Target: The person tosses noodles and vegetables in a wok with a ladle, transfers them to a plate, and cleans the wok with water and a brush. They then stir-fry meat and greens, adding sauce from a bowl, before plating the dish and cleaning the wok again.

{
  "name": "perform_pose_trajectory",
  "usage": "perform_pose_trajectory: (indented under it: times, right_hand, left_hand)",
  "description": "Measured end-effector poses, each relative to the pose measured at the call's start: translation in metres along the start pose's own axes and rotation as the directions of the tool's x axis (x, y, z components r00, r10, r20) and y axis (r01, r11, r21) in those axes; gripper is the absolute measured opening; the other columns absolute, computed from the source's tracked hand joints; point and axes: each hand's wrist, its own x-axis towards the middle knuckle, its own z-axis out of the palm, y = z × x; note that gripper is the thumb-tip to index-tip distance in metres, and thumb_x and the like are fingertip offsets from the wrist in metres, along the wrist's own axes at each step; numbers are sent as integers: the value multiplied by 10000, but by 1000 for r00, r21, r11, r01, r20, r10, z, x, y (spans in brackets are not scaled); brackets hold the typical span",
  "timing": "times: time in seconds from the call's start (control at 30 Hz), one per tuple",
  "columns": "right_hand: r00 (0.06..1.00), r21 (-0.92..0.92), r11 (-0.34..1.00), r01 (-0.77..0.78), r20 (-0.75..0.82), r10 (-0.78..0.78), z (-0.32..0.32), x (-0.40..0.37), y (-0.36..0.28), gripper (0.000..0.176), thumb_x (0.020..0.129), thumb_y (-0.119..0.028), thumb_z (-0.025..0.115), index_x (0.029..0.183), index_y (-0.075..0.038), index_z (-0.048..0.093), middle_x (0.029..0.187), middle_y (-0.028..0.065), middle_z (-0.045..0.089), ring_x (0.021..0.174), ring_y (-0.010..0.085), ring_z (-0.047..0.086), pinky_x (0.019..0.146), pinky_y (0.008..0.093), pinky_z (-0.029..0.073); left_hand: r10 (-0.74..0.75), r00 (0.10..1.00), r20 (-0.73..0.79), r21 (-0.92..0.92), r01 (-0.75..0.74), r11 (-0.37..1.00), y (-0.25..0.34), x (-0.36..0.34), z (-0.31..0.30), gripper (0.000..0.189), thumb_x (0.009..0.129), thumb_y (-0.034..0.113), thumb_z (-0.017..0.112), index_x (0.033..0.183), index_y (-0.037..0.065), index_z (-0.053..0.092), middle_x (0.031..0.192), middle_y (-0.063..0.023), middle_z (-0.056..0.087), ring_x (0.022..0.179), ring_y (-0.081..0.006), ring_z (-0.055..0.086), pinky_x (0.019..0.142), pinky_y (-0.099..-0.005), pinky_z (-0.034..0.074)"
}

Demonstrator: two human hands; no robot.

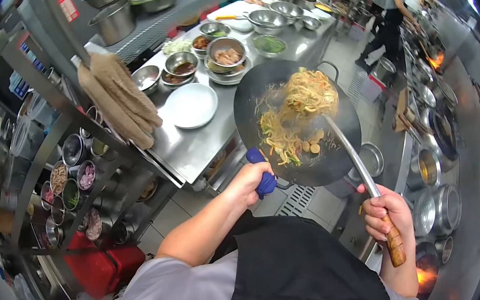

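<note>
My left hand (249, 183) is closed round a bunched blue cloth (266, 184) at the near loop handle of a dark wok (247, 86). The wok is held up off the floor, beside the steel counter. My right hand (388, 213) grips the wooden handle of a long metal wok ladle (347, 146). A heap of stir-fried noodles (312, 94) sits on the ladle's head, which it hides. More noodles with vegetables and round pale pieces lie in the wok. A white plate (191, 105) rests on the counter, left of the wok.
Steel bowls of ingredients (227, 55) crowd the counter (192, 147). Towels (117, 99) hang at its left end. Shelves with bowls (75, 149) and a red bin (95, 264) stand left. On the right runs a stove line with flames (427, 277); two people (394, 17) stand farther back.
</note>
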Motion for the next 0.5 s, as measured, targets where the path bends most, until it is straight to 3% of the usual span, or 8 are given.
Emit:
perform_pose_trajectory:
  times: [0.13, 0.2, 0.5]
  right_hand:
    - [1000, -30, 999, 19, 9, -18, 47, 21, -14, 339, 867, -33, 379, 1191, 37, 449, 582, 23, 382, 344, 132, 375, 292, 305, 332]
    - [1000, -40, 999, 11, 22, -10, 59, 30, -18, 336, 859, -32, 378, 1179, 38, 451, 579, 25, 382, 341, 134, 376, 288, 305, 327]
    - [992, -105, 988, -117, -67, 110, 80, 77, -4, 269, 859, -41, 418, 1110, 20, 491, 581, 12, 376, 360, 130, 374, 319, 295, 313]
  left_hand:
    - [14, 999, -40, -79, -17, 997, 17, 4, -27, 106, 717, 125, 587, 778, 39, 579, 697, -77, 597, 527, -183, 556, 435, -322, 430]
    - [-2, 1000, 11, -118, 3, 993, 21, 4, -40, 101, 717, 124, 588, 776, 44, 579, 692, -75, 594, 524, -182, 554, 433, -319, 428]
    - [5, 998, 57, -169, 4, 986, 39, 2, -65, 135, 727, 111, 589, 839, 43, 556, 698, -87, 600, 518, -178, 567, 418, -316, 454]
